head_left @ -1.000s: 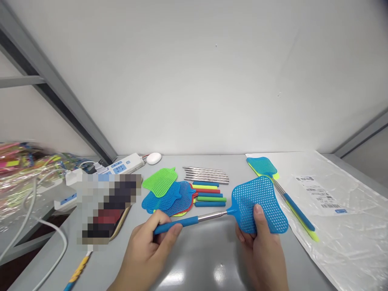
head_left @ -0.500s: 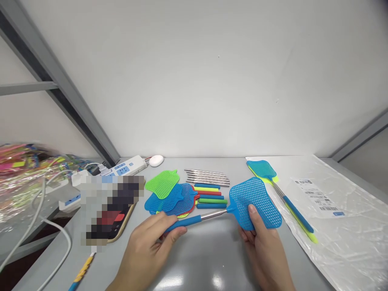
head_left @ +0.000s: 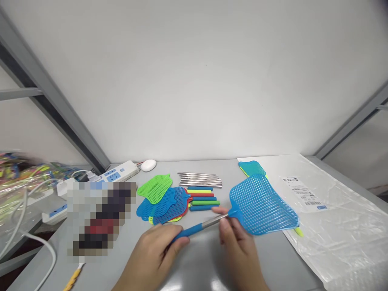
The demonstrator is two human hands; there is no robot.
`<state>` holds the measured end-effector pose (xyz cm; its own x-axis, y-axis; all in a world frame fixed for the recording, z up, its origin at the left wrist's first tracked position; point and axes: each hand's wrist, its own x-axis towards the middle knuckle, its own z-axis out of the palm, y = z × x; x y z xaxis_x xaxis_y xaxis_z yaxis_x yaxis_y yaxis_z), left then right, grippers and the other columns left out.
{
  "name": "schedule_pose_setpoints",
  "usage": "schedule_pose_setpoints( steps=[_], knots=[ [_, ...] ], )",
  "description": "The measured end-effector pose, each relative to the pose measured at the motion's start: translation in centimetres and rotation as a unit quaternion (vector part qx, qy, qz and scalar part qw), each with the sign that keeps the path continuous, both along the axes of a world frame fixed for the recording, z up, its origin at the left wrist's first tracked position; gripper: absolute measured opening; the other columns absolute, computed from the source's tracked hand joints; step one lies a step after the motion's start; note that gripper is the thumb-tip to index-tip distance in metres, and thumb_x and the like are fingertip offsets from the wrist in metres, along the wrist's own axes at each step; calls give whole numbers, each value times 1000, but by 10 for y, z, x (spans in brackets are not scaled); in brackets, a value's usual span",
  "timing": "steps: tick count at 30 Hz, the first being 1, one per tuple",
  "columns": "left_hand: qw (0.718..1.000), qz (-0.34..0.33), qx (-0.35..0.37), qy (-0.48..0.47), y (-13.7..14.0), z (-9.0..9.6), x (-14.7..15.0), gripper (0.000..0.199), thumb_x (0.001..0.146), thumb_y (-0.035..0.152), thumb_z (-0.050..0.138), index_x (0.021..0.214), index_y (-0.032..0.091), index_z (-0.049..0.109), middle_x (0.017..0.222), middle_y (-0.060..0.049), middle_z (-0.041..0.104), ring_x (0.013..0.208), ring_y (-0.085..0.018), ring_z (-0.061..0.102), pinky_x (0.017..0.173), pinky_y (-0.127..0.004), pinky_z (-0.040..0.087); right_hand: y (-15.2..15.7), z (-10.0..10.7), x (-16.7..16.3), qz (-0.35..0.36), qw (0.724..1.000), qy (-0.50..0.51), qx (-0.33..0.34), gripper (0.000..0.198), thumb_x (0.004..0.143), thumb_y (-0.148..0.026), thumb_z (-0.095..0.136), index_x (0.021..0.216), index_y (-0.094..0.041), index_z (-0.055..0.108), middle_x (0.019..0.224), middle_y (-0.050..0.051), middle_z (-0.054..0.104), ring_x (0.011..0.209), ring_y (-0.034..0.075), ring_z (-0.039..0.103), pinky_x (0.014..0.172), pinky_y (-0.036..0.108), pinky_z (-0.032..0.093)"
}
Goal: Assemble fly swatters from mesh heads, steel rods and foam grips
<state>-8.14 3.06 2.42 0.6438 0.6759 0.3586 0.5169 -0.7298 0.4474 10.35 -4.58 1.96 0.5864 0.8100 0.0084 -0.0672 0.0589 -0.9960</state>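
Observation:
A blue fly swatter (head_left: pixel 263 206) with a telescoping metal shaft is held low over the table, its mesh head toward the right. My left hand (head_left: pixel 156 252) is closed around its blue handle grip. At the neck, where the metal shaft meets the head, the thumb and fingers of my right hand (head_left: pixel 239 246) close on it. Beyond my hands lies a pile of loose mesh heads, a green head (head_left: pixel 155 188) on top and blue heads (head_left: pixel 163 206) below. Beside them are several coloured handle grips (head_left: pixel 203 198) and, further back, several metal rods (head_left: pixel 200 180).
At the right, fly swatters (head_left: pixel 253 167) lie partly hidden on a white plastic mailer bag (head_left: pixel 306 218). Power strips (head_left: pixel 121 171) with white cables, a white oval object (head_left: pixel 148 165) and a blurred-out phone (head_left: pixel 103 218) occupy the left. Plastic-wrapped colourful goods (head_left: pixel 27 178) sit beyond the table's left edge.
My right hand has shifted from the mesh head to the swatter's neck. The head has tilted, and my left hand has kept its hold on the handle. The view has moved slightly right.

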Motion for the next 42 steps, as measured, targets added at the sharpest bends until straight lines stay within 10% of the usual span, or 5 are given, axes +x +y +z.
schedule_pose_setpoints(
  steps=[6, 11, 18, 21, 42],
  knots=[
    [997, -78, -23, -17, -20, -5, 42, 29, 96, 29, 38, 72, 21, 53, 61, 1, 60, 54, -14, 54, 53, -24, 39, 5, 13, -8, 105, 980, -164, 33, 37, 97, -43, 35, 88, -20, 63, 82, 3, 62, 71, 15, 54, 66, 25, 41],
    [984, -139, -109, -5, -21, 9, 88, 27, 97, 28, 39, 78, 21, 57, 69, 0, 65, 61, -14, 59, 58, -24, 39, 8, 40, 41, 101, 939, -314, -97, 39, 98, -46, 31, 80, -21, 56, 62, -2, 55, 57, 15, 49, 55, 25, 31],
    [978, -195, -23, -74, -1, 7, 135, 32, 95, 23, 37, 72, 19, 58, 59, -1, 57, 56, -13, 52, 57, -26, 35, 6, 64, 157, -11, 757, -539, -371, 37, 99, -37, 28, 109, -20, 58, 82, 8, 68, 72, 21, 62, 58, 27, 32],
    [973, -194, 37, -122, 3, -10, 137, 32, 93, 20, 38, 67, 19, 55, 55, -1, 52, 51, -13, 46, 55, -27, 32, 12, 56, 188, -14, 727, -554, -405, 35, 97, -35, 32, 110, -18, 60, 89, 13, 69, 83, 27, 64, 59, 29, 33],
    [971, -174, 54, -154, 1, -13, 120, 31, 91, 16, 39, 61, 19, 45, 51, 2, 42, 49, -11, 35, 54, -30, 24, 33, 23, 197, 58, 681, -582, -442, 37, 94, -45, 37, 106, -17, 57, 90, 11, 69, 80, 26, 65, 59, 30, 36]
  ],
)
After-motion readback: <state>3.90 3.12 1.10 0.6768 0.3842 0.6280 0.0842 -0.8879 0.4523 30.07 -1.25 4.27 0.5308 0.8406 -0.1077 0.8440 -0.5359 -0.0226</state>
